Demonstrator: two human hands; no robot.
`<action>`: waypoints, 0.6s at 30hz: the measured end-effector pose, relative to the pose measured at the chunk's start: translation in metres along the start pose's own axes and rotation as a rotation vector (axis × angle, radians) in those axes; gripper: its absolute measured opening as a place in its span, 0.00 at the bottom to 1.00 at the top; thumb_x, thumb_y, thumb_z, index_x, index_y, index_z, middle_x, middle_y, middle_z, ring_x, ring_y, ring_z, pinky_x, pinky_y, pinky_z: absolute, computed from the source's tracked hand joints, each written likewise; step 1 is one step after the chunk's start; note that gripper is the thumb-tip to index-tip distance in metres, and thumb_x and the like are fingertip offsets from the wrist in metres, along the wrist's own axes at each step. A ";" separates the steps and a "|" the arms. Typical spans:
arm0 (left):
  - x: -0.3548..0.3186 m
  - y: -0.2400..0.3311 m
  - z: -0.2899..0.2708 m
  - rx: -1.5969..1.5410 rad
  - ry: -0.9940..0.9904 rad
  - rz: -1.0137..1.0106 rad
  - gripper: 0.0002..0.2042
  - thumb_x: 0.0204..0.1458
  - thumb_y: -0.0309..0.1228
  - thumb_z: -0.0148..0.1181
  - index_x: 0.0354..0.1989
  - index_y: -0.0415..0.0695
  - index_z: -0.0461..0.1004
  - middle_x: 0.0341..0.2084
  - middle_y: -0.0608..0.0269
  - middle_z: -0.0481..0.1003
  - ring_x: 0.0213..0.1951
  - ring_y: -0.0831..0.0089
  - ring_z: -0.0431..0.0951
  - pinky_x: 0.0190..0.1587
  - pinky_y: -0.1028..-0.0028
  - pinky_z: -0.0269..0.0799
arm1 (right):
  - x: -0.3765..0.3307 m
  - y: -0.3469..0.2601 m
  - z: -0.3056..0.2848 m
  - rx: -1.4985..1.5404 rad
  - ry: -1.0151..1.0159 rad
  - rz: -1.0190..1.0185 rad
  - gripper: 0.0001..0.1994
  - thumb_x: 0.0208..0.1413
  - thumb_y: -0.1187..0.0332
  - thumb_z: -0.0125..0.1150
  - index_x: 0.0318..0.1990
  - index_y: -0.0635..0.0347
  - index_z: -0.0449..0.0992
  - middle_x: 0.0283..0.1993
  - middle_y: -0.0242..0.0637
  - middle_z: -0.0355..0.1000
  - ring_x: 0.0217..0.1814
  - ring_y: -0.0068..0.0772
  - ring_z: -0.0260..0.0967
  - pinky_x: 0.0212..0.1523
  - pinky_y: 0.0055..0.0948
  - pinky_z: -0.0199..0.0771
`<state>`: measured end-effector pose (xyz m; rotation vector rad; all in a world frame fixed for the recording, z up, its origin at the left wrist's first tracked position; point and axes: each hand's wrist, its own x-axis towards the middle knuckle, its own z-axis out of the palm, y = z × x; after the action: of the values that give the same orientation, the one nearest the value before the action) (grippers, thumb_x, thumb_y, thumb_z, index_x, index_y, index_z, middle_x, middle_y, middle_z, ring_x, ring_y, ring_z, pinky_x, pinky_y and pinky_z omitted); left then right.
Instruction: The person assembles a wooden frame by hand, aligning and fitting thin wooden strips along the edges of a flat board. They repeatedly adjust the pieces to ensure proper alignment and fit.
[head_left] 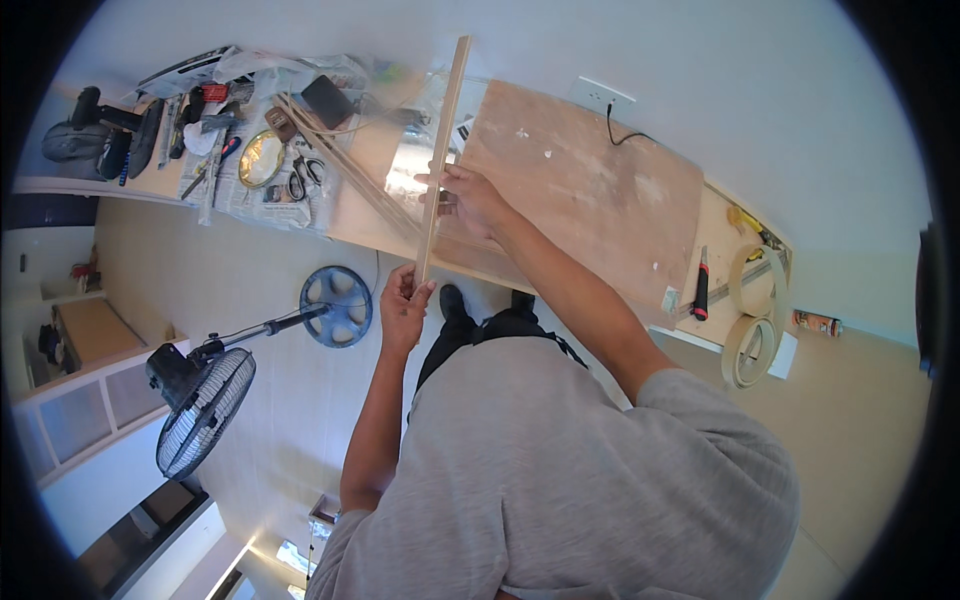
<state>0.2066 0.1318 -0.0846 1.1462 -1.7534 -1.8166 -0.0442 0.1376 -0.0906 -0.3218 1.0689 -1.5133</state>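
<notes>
A long work surface (360, 215) runs across the top of the view against a pale wall, and the biggest thing on it is a square plywood board (590, 190) lying flat at its right half. Below the surface, on the floor, a black pedestal fan (205, 405) leans with its round blue base (336, 306) beside it. A thin wooden strip (443, 150) stands out next, held lengthwise away from the person, its far end reaching past the back edge of the surface and its near end hanging over the front edge. The right hand (468, 200) is closed around the strip about two thirds of the way down, over the board's left edge; the left hand (403, 305) pinches the strip's near end between thumb and fingers, just off the surface. More thin strips (345, 160) lie in a loose bundle to the left. Two rolls of masking tape (752, 320) sit at the right end, near a red-handled utility knife (701, 285). Scissors (300, 180) and small tools lie on newspaper (240, 190) at the left.
</notes>
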 end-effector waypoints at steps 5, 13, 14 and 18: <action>-0.012 -0.025 0.006 0.207 0.094 0.152 0.16 0.59 0.23 0.67 0.54 0.33 0.74 0.36 0.57 0.80 0.38 0.76 0.79 0.42 0.74 0.76 | 0.001 0.014 -0.020 -0.177 0.154 0.006 0.13 0.70 0.67 0.57 0.56 0.62 0.78 0.53 0.37 0.81 0.50 0.30 0.79 0.49 0.31 0.80; -0.013 -0.037 0.012 0.352 0.118 0.194 0.16 0.59 0.25 0.67 0.52 0.31 0.75 0.37 0.49 0.81 0.39 0.68 0.82 0.44 0.70 0.77 | 0.004 0.019 -0.046 -0.285 0.282 0.018 0.11 0.61 0.69 0.69 0.47 0.65 0.80 0.40 0.37 0.81 0.36 0.26 0.80 0.37 0.25 0.82; -0.011 -0.037 0.013 0.382 0.117 0.207 0.16 0.59 0.25 0.67 0.52 0.31 0.75 0.37 0.49 0.81 0.39 0.67 0.83 0.44 0.69 0.78 | 0.006 0.020 -0.048 -0.298 0.291 0.027 0.11 0.61 0.69 0.70 0.46 0.65 0.80 0.39 0.37 0.81 0.36 0.26 0.80 0.36 0.25 0.82; -0.009 -0.035 0.012 0.491 0.112 0.169 0.17 0.59 0.26 0.67 0.53 0.31 0.75 0.37 0.51 0.81 0.38 0.67 0.82 0.43 0.68 0.78 | 0.008 0.023 -0.050 -0.266 0.330 -0.002 0.06 0.58 0.73 0.69 0.41 0.65 0.80 0.34 0.38 0.80 0.31 0.28 0.80 0.31 0.24 0.80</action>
<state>0.2126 0.1521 -0.1160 1.1969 -2.2200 -1.2318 -0.0683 0.1551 -0.1378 -0.2610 1.5377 -1.4580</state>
